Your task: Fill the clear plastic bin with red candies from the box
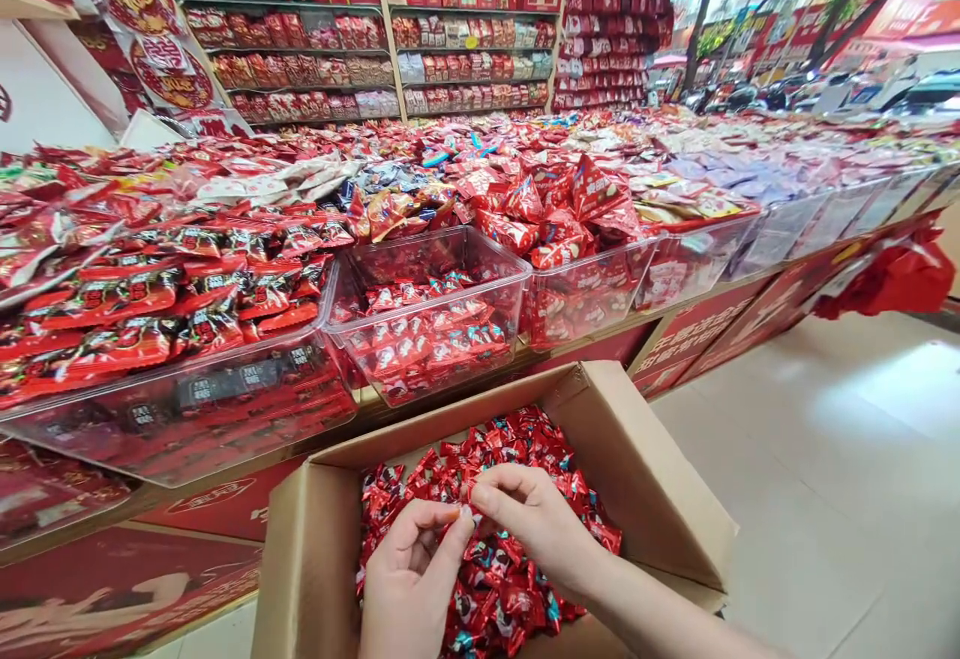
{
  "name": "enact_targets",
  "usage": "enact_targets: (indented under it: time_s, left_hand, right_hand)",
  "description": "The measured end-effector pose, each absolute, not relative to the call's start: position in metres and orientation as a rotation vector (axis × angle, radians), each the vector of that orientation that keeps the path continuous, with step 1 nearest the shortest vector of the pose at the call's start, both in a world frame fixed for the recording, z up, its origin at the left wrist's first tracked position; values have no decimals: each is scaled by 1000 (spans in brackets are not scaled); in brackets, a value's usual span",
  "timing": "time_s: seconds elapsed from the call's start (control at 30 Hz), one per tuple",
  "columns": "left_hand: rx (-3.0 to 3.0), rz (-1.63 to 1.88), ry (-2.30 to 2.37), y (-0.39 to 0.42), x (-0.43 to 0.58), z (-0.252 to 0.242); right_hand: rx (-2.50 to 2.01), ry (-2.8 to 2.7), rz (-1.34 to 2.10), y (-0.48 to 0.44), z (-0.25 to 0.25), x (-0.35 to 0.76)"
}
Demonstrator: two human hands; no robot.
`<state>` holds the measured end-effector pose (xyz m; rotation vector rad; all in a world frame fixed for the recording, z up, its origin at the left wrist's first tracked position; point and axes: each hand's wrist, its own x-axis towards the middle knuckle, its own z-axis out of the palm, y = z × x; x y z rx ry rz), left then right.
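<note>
Below me is a cardboard box (pixel 660 479) with its flaps up, holding a heap of small red twist-wrapped candies (pixel 517 594) with blue and white marks. Over this heap my left hand (pixel 416 564) and my right hand (pixel 532 519) meet at the fingertips. Thumb and forefinger of each are pinched together. Whatever lies between the fingertips is too small and covered to make out. Just beyond the box stands a clear plastic bin (pixel 431 329), partly filled with similar red-wrapped candies.
Left of that bin, another clear bin (pixel 180 409) is piled with larger red and black packets (pixel 127 289). On the right, a bin (pixel 589 289) holds red triangular packets (pixel 600 189). Stocked shelves (pixel 307 69) stand behind. Pale floor tiles (pixel 810 499) lie to the right.
</note>
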<state>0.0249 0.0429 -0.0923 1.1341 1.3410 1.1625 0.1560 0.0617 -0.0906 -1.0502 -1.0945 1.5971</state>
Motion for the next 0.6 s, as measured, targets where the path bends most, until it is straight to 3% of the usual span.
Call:
enact_targets:
  time_s: [0.13,0.27,0.43,0.6]
  left_hand:
    - [1369,1242,1397,44,6,-65]
    - [2037,1393,1634,65,-43,-52]
    - [2318,780,2157,101,-84,-82]
    - [2427,598,2224,108,-88,-104]
  right_hand:
    - [-961,-1383,1336,66,-52,159]
    - [-855,-1719,895,89,22,174]
    - [-1008,-1985,472,181,100,170]
    - [-1349,-2388,152,291,104,136]
